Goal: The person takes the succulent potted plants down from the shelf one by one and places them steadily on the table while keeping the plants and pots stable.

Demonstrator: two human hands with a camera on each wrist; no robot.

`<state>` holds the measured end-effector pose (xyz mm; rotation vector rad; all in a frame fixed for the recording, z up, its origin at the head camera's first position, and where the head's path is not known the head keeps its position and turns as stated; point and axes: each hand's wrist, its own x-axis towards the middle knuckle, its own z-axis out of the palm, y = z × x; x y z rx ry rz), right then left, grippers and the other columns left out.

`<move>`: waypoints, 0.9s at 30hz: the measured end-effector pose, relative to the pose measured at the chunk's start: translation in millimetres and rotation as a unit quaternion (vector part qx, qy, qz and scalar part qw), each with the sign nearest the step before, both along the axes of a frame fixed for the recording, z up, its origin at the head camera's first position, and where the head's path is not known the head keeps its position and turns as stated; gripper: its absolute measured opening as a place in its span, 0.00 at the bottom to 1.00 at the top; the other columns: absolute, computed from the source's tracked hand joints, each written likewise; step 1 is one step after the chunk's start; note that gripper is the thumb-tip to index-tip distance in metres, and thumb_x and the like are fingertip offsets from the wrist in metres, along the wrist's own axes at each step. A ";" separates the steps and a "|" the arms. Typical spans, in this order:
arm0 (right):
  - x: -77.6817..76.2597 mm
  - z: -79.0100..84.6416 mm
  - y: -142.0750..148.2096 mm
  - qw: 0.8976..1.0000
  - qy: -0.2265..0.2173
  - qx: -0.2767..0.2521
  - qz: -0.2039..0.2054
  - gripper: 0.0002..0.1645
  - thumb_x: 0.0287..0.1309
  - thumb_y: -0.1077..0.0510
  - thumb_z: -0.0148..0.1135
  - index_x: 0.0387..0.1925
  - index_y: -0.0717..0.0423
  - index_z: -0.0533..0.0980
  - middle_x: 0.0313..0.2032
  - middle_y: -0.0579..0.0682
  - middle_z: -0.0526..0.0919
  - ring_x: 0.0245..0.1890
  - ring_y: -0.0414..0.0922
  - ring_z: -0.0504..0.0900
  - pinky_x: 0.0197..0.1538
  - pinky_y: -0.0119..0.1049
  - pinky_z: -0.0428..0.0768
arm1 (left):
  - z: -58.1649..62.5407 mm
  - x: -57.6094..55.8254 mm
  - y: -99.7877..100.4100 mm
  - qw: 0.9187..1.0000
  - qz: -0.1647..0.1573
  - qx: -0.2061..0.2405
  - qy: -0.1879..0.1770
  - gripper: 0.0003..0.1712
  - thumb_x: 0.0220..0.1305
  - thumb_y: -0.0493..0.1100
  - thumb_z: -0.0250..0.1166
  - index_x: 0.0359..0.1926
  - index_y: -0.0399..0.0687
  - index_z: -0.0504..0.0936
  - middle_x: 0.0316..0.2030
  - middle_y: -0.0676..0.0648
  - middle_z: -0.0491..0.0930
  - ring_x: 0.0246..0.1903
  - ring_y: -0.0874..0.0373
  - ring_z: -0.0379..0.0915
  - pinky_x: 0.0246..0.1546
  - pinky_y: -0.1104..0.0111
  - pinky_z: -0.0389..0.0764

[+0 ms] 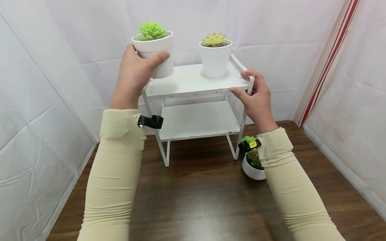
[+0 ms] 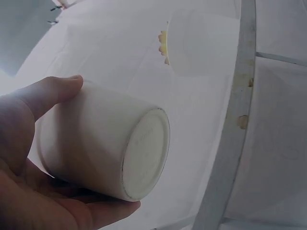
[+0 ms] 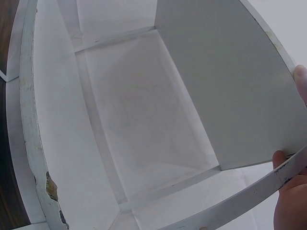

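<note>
My left hand (image 1: 135, 68) grips a white pot (image 1: 161, 68) with a bright green succulent (image 1: 151, 31), thumb across its front. The pot is tilted and appears raised over the left end of a white two-tier shelf (image 1: 187, 82); its round base faces the left wrist view. My right hand (image 1: 257, 97) holds the shelf's right end, fingers over the side rail and thumb at the top board's front edge. Between the hands, a second white pot (image 1: 214, 62) with a yellowish succulent (image 1: 214, 39) stands upright on the top board. In the right wrist view, fingertips (image 3: 279, 158) curl round the frame.
A small white bowl-shaped pot (image 1: 253, 170) with succulents stands on the dark wooden table (image 1: 193, 201) beside the shelf's right leg, partly hidden by my right sleeve. The lower shelf board (image 1: 199, 118) lies under the top one. White sheeting (image 1: 271, 33) hangs close behind the shelf.
</note>
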<state>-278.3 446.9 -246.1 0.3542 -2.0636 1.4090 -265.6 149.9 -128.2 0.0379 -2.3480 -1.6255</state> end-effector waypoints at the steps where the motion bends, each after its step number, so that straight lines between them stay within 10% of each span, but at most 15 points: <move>1: -0.1 0.4 0.0 1.000 0.000 0.000 0.000 0.34 0.53 0.51 0.72 0.60 0.50 0.69 0.29 0.45 0.70 0.26 0.41 0.70 0.29 0.29 0.73 | 0.6 1.1 -0.7 1.000 -0.001 0.001 0.001 0.50 0.51 0.58 0.74 0.70 0.54 0.57 0.64 0.52 0.67 0.61 0.58 0.65 0.64 0.65 0.68; 27: -4.0 -2.1 -3.6 1.000 0.001 -0.012 0.006 0.34 0.52 0.52 0.73 0.59 0.51 0.69 0.29 0.46 0.71 0.24 0.40 0.68 0.28 0.29 0.70 | -6.2 24.6 -27.7 0.999 0.003 0.020 0.042 0.44 0.51 0.55 0.75 0.66 0.52 0.64 0.56 0.52 0.71 0.56 0.58 0.68 0.61 0.63 0.70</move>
